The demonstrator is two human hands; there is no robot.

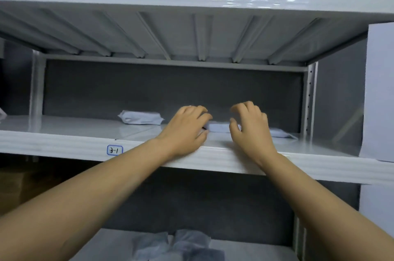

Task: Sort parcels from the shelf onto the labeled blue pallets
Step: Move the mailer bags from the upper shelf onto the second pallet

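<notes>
The flat white parcel (219, 127) lies on the middle shelf (64, 126), between our hands. Our left hand (185, 130) pinches its left end. Our right hand (250, 128) arches over its right end, and we cannot tell whether it grips. A second parcel (140, 117) lies to the left, a third parcel (281, 132) to the right. The shelf's near edge carries a label (115, 150) reading 3-1. The far wall (170, 90) is dark grey.

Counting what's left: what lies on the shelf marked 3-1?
Three white parcels: a left parcel, a middle parcel whose ends the left hand and right hand cover, and a right parcel partly hidden behind that hand.
</notes>
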